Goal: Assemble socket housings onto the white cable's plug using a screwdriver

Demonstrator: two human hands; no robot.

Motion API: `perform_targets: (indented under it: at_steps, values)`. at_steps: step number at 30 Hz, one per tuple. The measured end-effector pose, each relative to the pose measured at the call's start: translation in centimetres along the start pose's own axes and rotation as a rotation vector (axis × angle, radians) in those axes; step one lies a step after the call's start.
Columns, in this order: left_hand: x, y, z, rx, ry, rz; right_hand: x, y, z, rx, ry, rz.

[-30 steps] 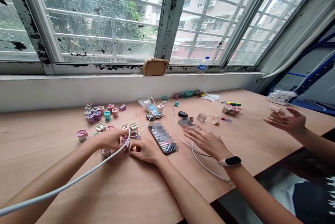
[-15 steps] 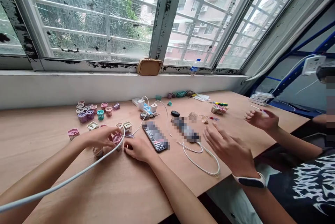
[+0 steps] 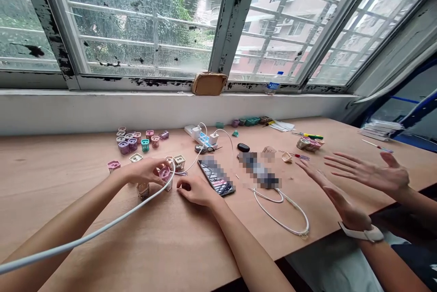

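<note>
My left hand (image 3: pixel 145 171) reaches in from the left, its fingers closed round a small pink cup-like block (image 3: pixel 165 173). Right beside it rests my right hand (image 3: pixel 196 190) on the table, fingers curled inward, nothing visible in them. A brown clear-sided block (image 3: pixel 143 190) stands under my left wrist. Cream-topped blocks, one at the back right (image 3: pixel 179 161) and one at the back left (image 3: pixel 136 158), stand close by, with a pink one (image 3: pixel 114 166) farther left. A white cable (image 3: pixel 102 227) crosses in front of my left arm.
Several purple, teal and pink blocks (image 3: pixel 132 144) cluster behind. A phone (image 3: pixel 218 178), a power strip (image 3: pixel 201 136) and a looped cable (image 3: pixel 303 212) lie rightward. Across the right side a co-worker's two open hands (image 3: pixel 370 173) hover near a screwdriver (image 3: pixel 377 146) on the table.
The whole view has swung left, so everything sits farther right. My hands keep nearly the same pose. The co-worker's hands have turned, opened flat and let go of the screwdriver.
</note>
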State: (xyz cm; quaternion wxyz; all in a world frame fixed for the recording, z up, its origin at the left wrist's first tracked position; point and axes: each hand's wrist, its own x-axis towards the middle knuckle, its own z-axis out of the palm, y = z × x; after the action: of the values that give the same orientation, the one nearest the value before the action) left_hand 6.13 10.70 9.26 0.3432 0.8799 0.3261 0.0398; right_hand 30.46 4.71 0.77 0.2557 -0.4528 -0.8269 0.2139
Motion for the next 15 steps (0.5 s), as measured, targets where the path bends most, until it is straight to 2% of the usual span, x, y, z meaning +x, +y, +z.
perform_targets:
  at_steps: [10,15]
  values:
    - [-0.5,0.0,-0.4,-0.075,0.004,-0.043,-0.2,0.8,-1.6,0.024,0.012,0.104]
    - [-0.6,-0.1,-0.3,-0.085,0.002,-0.037,-0.2,0.5,-1.1,0.014,-0.015,0.112]
